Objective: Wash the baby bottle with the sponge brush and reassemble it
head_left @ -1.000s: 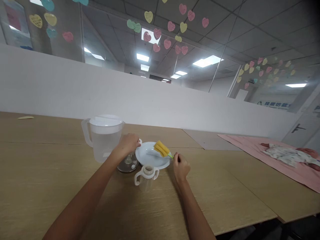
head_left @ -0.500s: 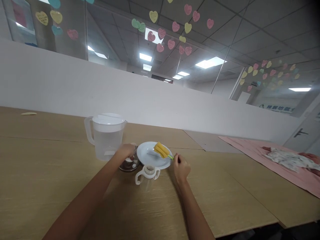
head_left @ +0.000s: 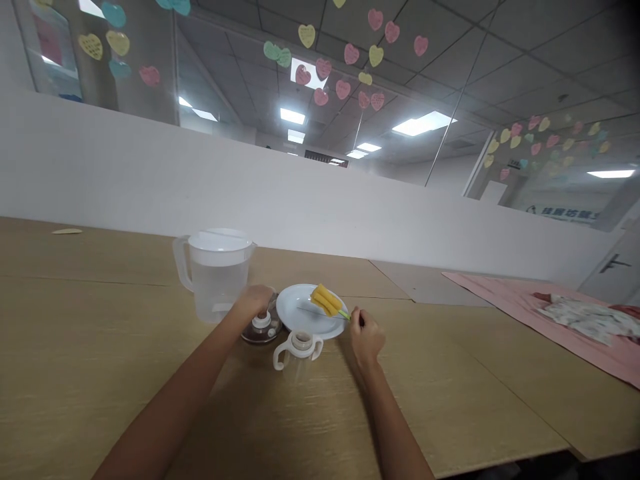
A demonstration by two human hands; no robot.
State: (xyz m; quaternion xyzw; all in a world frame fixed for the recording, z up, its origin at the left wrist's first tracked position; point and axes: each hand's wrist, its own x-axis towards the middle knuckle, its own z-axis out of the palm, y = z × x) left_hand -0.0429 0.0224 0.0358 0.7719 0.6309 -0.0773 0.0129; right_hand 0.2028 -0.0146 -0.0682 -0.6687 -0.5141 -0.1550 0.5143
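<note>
In my right hand (head_left: 368, 335) is the green handle of a brush with a yellow sponge head (head_left: 327, 300), which lies over the white plate (head_left: 300, 319). My left hand (head_left: 257, 301) is over a round dish (head_left: 261, 335) that holds small white parts; its fingers are closed and blurred, and what they pinch is hidden. Just in front of the plate stands a clear bottle with two white handles (head_left: 299, 355), its top uncovered.
A translucent lidded pitcher (head_left: 220, 277) stands behind and left of my left hand. A pink cloth (head_left: 505, 300) with a patterned garment lies at the right. Behind the wooden table (head_left: 450, 373) runs a white wall (head_left: 300, 207).
The view has shifted slightly, moving everything a little to the right. My left hand has lifted slightly off the white part in the dish, which now shows more. My right hand still holds the brush.
</note>
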